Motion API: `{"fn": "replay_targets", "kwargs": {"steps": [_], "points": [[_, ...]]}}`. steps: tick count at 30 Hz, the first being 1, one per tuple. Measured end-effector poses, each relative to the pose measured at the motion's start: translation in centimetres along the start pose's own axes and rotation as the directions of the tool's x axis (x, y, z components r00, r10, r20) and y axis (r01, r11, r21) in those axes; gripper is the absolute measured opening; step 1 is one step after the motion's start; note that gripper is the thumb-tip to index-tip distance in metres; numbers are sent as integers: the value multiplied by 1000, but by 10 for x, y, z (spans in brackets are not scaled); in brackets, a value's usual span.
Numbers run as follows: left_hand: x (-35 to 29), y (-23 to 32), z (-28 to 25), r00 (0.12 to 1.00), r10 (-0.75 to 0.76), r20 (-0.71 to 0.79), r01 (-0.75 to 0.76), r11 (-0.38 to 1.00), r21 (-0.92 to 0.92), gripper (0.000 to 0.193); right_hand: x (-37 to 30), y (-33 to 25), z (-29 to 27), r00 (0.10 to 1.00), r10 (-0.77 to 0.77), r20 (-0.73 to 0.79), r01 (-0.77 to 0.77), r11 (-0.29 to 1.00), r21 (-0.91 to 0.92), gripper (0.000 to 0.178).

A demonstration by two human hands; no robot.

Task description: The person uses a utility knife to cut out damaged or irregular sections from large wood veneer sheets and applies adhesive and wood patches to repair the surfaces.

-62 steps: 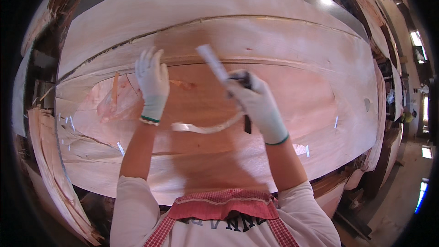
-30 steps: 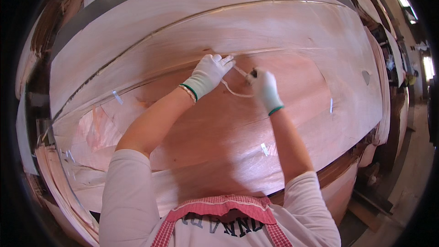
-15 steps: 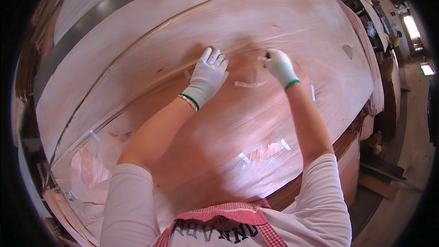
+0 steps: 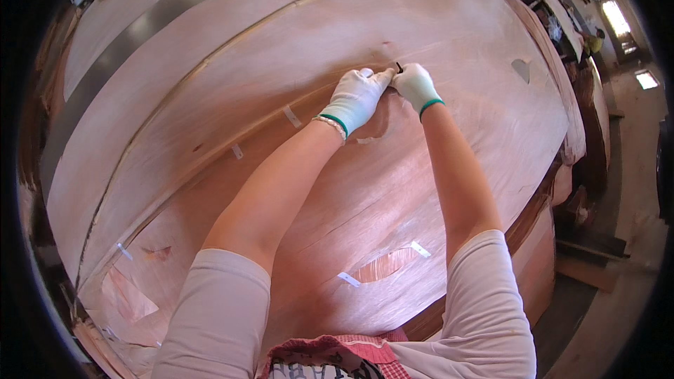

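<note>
Both my hands wear white gloves with green cuffs and meet over a broad, pinkish-brown sheet of wood veneer (image 4: 421, 168). My left hand (image 4: 357, 98) is on the sheet beside a long seam, its fingers bunched and pointing at the other hand; what they pinch, if anything, is hidden. My right hand (image 4: 413, 85) is closed around a small dark tool (image 4: 399, 67), of which only a short black end shows. Just below the hands lies a pale, thin strip (image 4: 365, 140). Pieces of white tape (image 4: 291, 116) cross the seam left of my left hand.
Nearer me, an oval opening (image 4: 386, 264) in the veneer has tape at both ends. A small grey hole (image 4: 520, 70) shows at the right. A dark grey band (image 4: 140, 31) curves along the far left. Stacked veneer edges (image 4: 544, 63) line the right side, and a person (image 4: 594, 42) is far off.
My left hand has gone from lying flat with fingers stretched to bunched fingers, moving right to meet the right hand. My right hand has shifted slightly away from me. The view has shifted a little.
</note>
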State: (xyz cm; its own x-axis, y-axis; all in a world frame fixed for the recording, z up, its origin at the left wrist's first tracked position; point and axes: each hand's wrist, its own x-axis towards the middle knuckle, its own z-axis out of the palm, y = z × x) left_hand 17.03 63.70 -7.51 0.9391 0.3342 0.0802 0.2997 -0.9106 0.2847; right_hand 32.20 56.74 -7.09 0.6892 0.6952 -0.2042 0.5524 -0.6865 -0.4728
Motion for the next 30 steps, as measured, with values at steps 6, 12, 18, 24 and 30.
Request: {"fn": "replay_targets", "kwargs": {"steps": [6,12,18,24,30], "points": [[11,-1,49,992,-128,-1,124,955,271,44,-61,9,-1,991,75,114,-117,898,424,28],[-20,-9,5,993,14,-121,-29,992,-120,34,-222,33,-51,984,135,-120,3,654,756,21],[-215,71,40,897,51,-439,-170,957,-234,31,-356,57,-106,980,187,-67,-154,927,343,12],[-243,148,48,982,62,-176,-85,989,-123,57,-304,84,14,992,2,123,-40,950,309,25],[-235,195,37,969,51,242,-146,908,393,59,-326,121,35,998,57,-20,-51,971,234,25]]}}
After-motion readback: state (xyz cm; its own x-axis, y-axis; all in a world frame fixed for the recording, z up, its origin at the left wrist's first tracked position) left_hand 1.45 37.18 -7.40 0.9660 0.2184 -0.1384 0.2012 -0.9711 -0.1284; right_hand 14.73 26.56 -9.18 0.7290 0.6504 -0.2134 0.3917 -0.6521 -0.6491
